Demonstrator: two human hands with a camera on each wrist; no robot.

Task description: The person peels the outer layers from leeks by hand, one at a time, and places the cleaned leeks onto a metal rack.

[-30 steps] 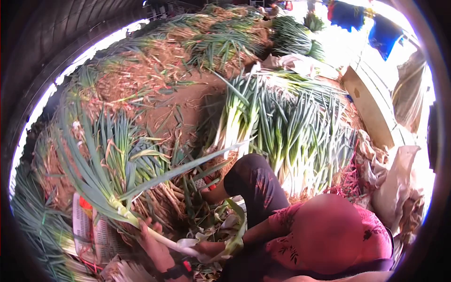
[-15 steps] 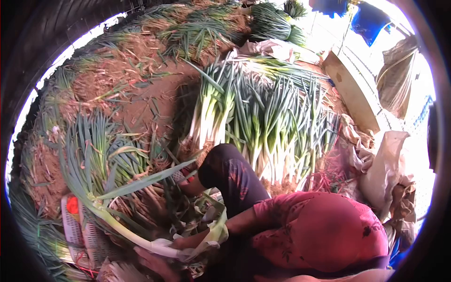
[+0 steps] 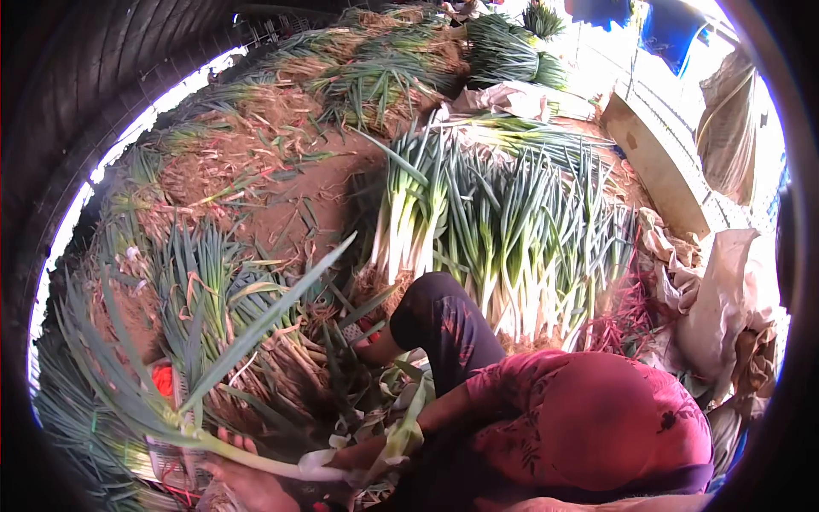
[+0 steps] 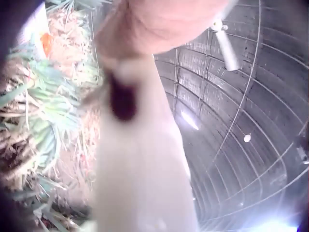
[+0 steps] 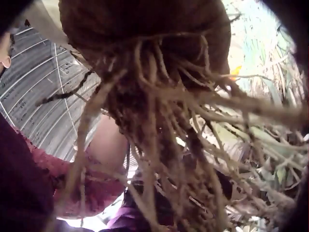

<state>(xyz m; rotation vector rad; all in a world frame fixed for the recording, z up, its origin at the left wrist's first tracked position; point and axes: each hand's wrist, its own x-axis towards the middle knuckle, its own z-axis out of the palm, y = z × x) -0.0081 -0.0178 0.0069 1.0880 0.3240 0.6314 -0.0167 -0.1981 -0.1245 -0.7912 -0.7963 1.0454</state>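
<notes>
In the head view a long green onion [image 3: 281,466] lies across the lower left, its green leaves fanned out to the left. My left hand [image 3: 243,482] grips its pale stem from below, fingertips showing past the far side. My right hand [image 3: 345,456] holds the root end, partly hidden by pale loose skins [image 3: 401,435] peeled back over it. A broad white blurred shape [image 4: 145,174] with a dark spot fills the middle of the left wrist view, under the hand [image 4: 164,24]. Stringy brown roots [image 5: 159,145] hang in front of the right wrist camera.
Uncleaned green onions [image 3: 213,282] lie to the left, and pale-stemmed ones [image 3: 512,256] stand in a row beyond my knee [image 3: 444,316]. A perforated crate [image 3: 166,461] is at lower left. Crumpled sacks [image 3: 725,290] and red ties [image 3: 618,320] lie right.
My left hand first drew back toward the root end, then moved left along the stem toward the leaves. The onion has swung so one long leaf points more upward.
</notes>
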